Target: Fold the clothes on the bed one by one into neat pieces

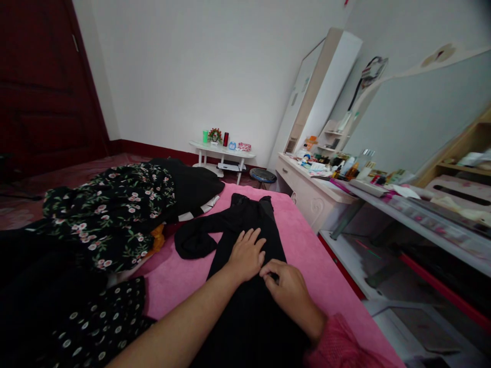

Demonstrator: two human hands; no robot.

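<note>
A black garment [245, 220] lies stretched lengthwise on the pink bedspread [307, 245], one part folded off to the left. My left hand [246, 254] rests flat on the garment's middle with its fingers stretched out. My right hand [288, 290] sits just beside it on the same cloth, fingers curled in a pinch on the black fabric.
A heap of clothes, among them a black floral dress [115, 214] and a dotted black piece [99, 317], fills the bed's left side. A cluttered white dressing table [326, 191] with mirror stands to the right. Further back are a small white table [222, 152], a round stool [263, 176] and a dark red door [42, 87].
</note>
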